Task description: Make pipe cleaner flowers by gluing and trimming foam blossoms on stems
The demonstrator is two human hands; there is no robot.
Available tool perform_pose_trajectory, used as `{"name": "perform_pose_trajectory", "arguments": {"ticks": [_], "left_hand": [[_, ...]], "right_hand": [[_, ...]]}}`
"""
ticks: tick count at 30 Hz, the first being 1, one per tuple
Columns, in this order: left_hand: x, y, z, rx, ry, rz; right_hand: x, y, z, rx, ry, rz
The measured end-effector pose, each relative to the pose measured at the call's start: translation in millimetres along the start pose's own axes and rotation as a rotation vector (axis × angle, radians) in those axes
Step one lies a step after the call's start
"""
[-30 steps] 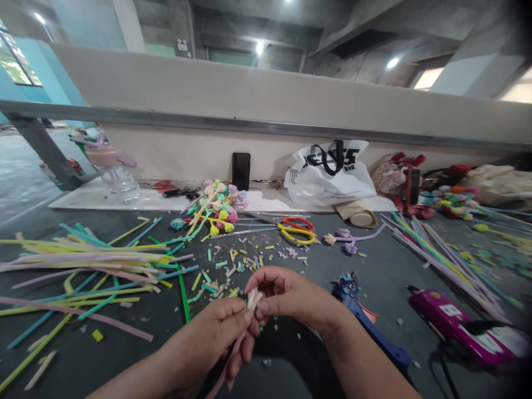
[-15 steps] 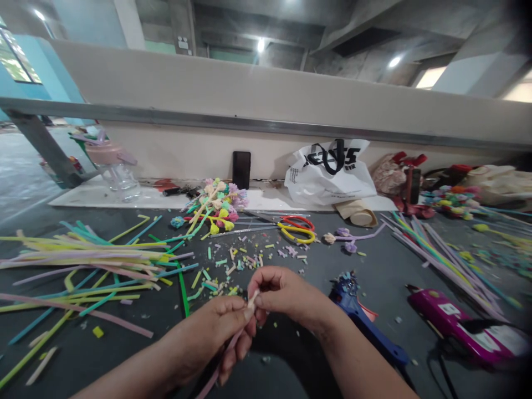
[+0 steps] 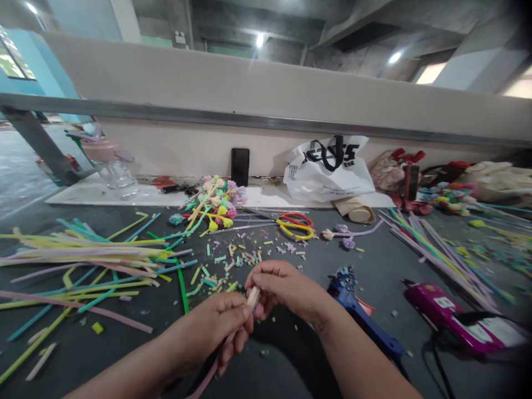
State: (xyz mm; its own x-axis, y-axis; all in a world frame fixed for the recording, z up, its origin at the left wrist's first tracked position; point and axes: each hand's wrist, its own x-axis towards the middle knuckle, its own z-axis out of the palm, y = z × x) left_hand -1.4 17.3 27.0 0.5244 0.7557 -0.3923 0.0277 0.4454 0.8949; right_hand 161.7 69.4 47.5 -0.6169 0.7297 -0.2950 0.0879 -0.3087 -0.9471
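Observation:
Low in the middle of the head view, my hands meet fingertip to fingertip. My left hand [image 3: 218, 324] is closed around a pink chenille stem [image 3: 206, 382], whose tail runs down toward the bottom edge. Between its thumb and forefinger a short cream chenille piece [image 3: 252, 297] sticks up. My right hand [image 3: 286, 288] is closed, thumb and curled fingers pinching at the upper end of that cream piece. Fingers hide where the cream piece and the pink stem meet. Small cut chenille bits [image 3: 216, 277] lie just beyond the hands.
Loose chenille stems [image 3: 103, 255] pile up at left. Scissors [image 3: 295, 226] and a chenille flower bunch [image 3: 220, 202] lie farther back. A blue tool [image 3: 366, 318] and a magenta corded tool [image 3: 449, 316] are at right. A phone [image 3: 240, 167] and white bag [image 3: 330, 172] stand behind.
My right fingers have shifted slightly up, and more of the cream piece shows between the hands. The whole view has moved slightly; both hands keep their grip.

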Motion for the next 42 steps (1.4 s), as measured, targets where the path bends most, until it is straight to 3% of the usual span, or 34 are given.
{"name": "perform_pose_trajectory", "arguments": {"ticks": [5, 7, 10, 14, 19, 22, 26, 34, 42], "left_hand": [[-1, 1, -3.8, -0.095, 0.000, 0.025], [-3, 3, -4.9, -0.196, -0.040, 0.038], [-7, 6, -5.8, -0.339, -0.121, 0.045], [-10, 9, -5.2, -0.377, -0.163, 0.045], [-5, 6, -0.3, -0.083, -0.019, 0.070], [-1, 2, 1.4, 0.138, 0.080, 0.062], [2, -4, 1.1, 0.238, 0.130, 0.067], [-1, 0, -0.3, -0.084, 0.026, -0.002], [-2, 1, -0.9, -0.219, -0.050, -0.036]], "right_hand": [[11, 10, -12, -0.235, 0.357, -0.122], [14, 13, -15, -0.282, 0.420, -0.157], [12, 12, -13, -0.232, 0.397, -0.223], [2, 4, -4, -0.007, 0.192, -0.337], [-5, -1, 2, -0.062, 0.027, -0.224], [-4, -1, 3, -0.137, 0.026, -0.161], [-2, 0, 5, -0.217, 0.076, -0.100], [1, 1, 7, -0.327, 0.164, -0.093], [1, 1, 6, -0.317, 0.127, -0.049]]}}
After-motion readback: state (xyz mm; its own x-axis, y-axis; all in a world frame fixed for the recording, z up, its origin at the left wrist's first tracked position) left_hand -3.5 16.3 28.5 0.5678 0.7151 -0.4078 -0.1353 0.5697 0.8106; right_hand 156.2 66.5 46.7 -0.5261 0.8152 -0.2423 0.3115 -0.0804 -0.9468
